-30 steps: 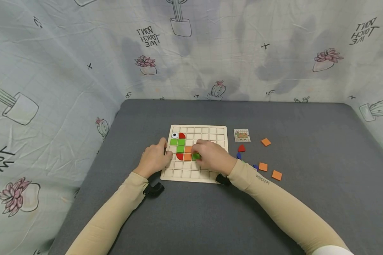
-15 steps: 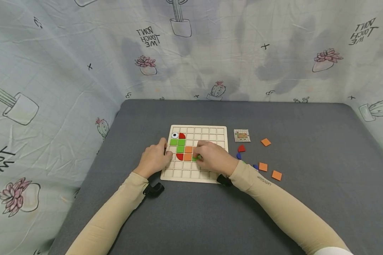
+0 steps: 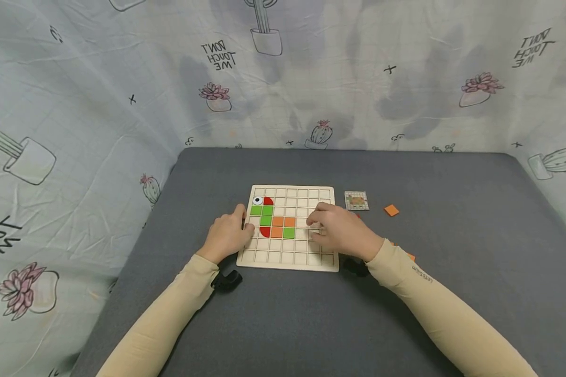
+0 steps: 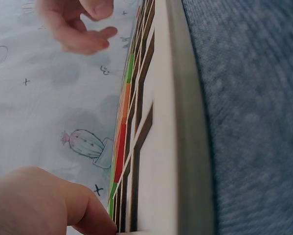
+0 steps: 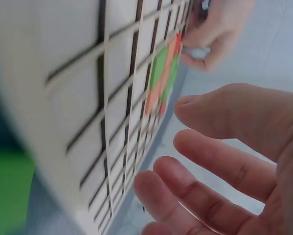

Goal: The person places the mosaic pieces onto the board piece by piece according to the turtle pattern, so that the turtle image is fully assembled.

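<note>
A pale wooden grid board (image 3: 306, 256) lies on the table, bearing green, orange and red tiles and a round eye piece (image 3: 258, 201). My left hand (image 3: 226, 235) grips the board's left edge, the thumb over the near cells; in the left wrist view, only part of it shows. Above the board's right part hovers my right hand (image 3: 341, 230), fingers loosely bent and apart, with nothing between them in the right wrist view. A green square tile (image 3: 289, 233) sits in its cell beside an orange tile (image 3: 276, 232), left of the right fingers.
A small pattern card (image 3: 356, 200) lies right of the board. Farther right is a loose orange tile (image 3: 391, 210); other loose pieces are partly covered by the right hand and forearm. A printed cloth (image 3: 358, 78) hangs behind the grey table (image 3: 283, 319).
My right hand has let go of the green tile, now lying in its cell, and moved right, over the board's right side. The left hand has stayed in place.
</note>
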The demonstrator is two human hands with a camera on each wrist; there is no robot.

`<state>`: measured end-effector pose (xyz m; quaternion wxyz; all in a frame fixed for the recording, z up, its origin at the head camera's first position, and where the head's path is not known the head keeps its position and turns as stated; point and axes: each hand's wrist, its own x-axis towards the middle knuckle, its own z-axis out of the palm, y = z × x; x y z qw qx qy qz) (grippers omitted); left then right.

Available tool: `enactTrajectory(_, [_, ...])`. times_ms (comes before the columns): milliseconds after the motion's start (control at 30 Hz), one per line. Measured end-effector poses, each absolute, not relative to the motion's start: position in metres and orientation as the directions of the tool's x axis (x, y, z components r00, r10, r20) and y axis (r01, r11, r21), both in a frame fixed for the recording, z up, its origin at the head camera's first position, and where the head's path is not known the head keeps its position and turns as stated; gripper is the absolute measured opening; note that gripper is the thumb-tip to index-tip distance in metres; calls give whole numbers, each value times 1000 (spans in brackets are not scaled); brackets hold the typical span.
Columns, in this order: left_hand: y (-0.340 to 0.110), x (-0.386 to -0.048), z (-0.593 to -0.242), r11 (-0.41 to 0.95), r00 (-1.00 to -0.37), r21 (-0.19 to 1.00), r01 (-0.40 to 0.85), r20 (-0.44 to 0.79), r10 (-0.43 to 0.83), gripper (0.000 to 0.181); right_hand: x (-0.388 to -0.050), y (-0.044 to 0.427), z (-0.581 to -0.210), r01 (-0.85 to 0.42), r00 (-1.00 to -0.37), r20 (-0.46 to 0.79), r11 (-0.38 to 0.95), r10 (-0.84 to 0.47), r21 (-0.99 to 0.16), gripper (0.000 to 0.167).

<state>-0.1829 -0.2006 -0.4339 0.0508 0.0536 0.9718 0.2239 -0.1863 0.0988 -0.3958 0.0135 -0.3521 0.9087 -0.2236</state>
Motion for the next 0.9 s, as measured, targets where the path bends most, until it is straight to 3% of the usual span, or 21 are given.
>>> enactTrajectory(500, [-200, -183, -434, 901, -990, 428, 68, -85, 115, 23, -173, 172, -387, -510, -846, 101, 739, -524, -439, 28])
enactTrajectory(900, [-200, -183, -435, 898, -990, 435, 62, -88, 111, 21, -159, 184, -400, -528, -831, 64, 747, -553, -405, 31])
